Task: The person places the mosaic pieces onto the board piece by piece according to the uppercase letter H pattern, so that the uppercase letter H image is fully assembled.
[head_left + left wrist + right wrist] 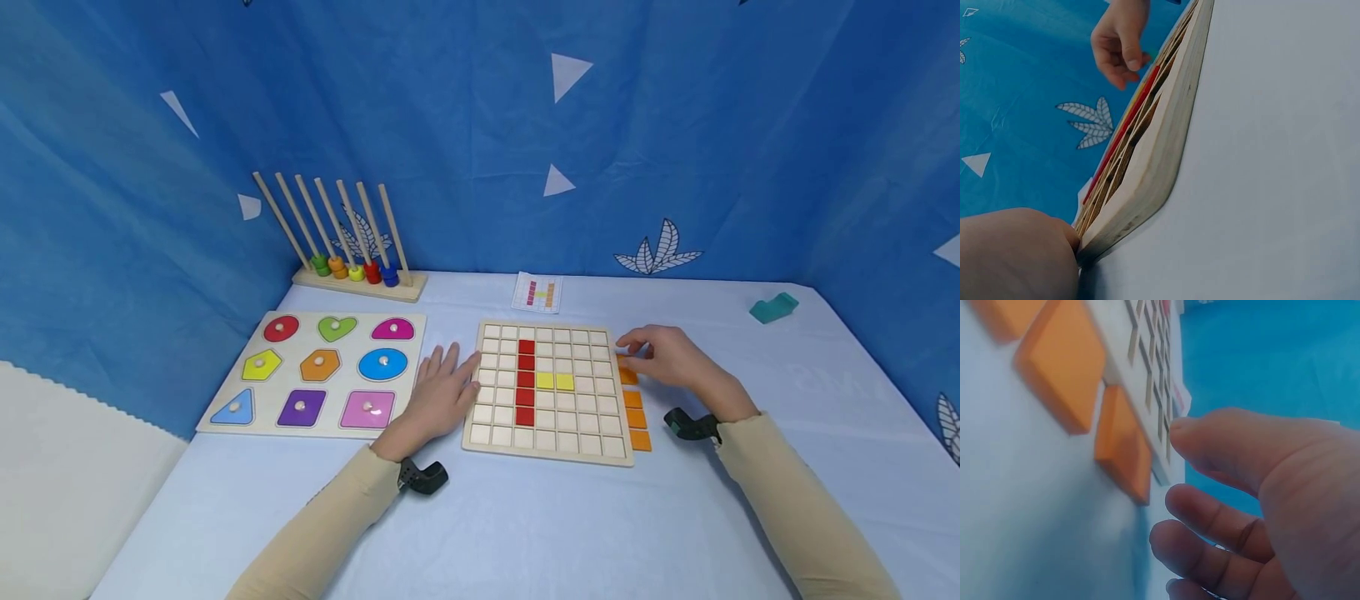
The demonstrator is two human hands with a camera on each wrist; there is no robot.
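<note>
On the white table (720, 508), orange tiles (635, 418) line up near-to-far.

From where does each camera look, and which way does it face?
Head: worn on the head, facing forward and down at the grid board; left hand, right hand and both sleeves show.
Left wrist: worn there, looking along the board's edge toward the curtain; part of the left hand shows, right hand beyond.
Right wrist: worn there, facing the orange tiles and board; the right thumb and fingers show.
Both wrist views share board and curtain.
</note>
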